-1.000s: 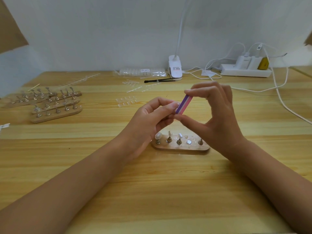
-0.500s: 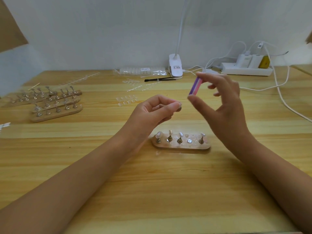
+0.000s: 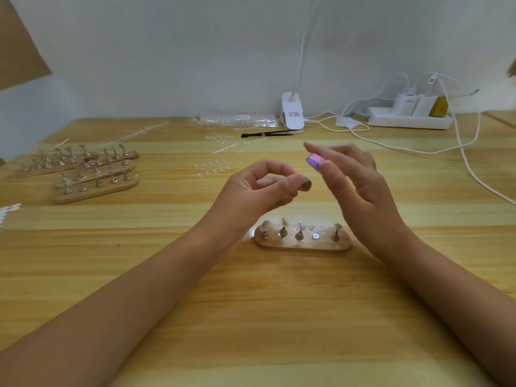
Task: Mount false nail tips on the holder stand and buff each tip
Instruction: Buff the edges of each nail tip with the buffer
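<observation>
Buffing seems in hand. Spare wooden stands (image 3: 95, 180) lie near the desk's (image 3: 251, 317) left edge. Over mid-desk the left hand (image 3: 251, 192) pinches a brown peg (image 3: 306, 185) in curled fingers, any clear tip on it too small to tell. Just apart, the right hand (image 3: 363, 191) pinches a pink-purple buffer block (image 3: 315, 161). Beneath sits the oval wooden holder stand (image 3: 303, 245). Next, the block must meet the peg lightly.

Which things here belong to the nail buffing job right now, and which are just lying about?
In use: left hand pinching a peg; right hand holding the buffer; wooden stand below them; loose nail tips beyond.
Lying about: spare stands, black brush, lamp clip, power strip.
</observation>
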The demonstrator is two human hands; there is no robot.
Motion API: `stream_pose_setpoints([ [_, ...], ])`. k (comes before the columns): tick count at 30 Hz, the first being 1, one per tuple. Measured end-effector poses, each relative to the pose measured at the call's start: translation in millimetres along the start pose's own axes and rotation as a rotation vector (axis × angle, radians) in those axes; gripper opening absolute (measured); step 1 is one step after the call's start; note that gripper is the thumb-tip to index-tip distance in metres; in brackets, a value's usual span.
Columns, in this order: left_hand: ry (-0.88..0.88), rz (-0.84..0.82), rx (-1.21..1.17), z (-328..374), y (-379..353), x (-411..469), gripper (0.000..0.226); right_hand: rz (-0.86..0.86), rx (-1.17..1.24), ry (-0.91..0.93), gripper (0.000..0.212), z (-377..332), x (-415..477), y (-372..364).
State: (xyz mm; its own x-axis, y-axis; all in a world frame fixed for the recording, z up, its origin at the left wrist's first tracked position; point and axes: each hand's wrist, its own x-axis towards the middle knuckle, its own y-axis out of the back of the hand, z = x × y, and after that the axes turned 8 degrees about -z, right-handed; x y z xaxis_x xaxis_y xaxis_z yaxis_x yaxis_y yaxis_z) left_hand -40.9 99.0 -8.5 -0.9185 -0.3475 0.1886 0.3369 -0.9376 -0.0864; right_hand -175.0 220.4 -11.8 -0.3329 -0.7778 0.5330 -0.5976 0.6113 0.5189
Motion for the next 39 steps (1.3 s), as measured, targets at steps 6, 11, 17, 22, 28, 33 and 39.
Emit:
stream_pose_setpoints([
  [6,-0.002,0.047,-0.020,-3,2,2,0.017,-0.044,0.002,0.101,0.043,-2,-2,-3],
  [11,-0.016,0.071,-0.008,-3,1,3,0.042,-0.099,0.105,0.009,0.038,-2,0,-5],
  [17,-0.047,0.081,0.017,0,0,4,0.050,-0.094,0.238,-0.015,0.044,-4,1,-4],
  [22,-0.075,0.061,0.083,-2,-2,3,0.051,-0.096,0.243,-0.060,0.042,-5,2,-7],
  [28,-0.096,0.092,0.060,0,0,3,0.050,-0.094,0.252,-0.016,0.041,-6,2,-8],
  [33,-0.113,0.089,0.035,0,-3,3,0.050,-0.059,0.268,0.028,0.038,-6,2,-9],
  [39,-0.115,0.093,0.030,0,-3,3,0.049,-0.112,0.285,-0.005,0.035,-5,2,-11],
])
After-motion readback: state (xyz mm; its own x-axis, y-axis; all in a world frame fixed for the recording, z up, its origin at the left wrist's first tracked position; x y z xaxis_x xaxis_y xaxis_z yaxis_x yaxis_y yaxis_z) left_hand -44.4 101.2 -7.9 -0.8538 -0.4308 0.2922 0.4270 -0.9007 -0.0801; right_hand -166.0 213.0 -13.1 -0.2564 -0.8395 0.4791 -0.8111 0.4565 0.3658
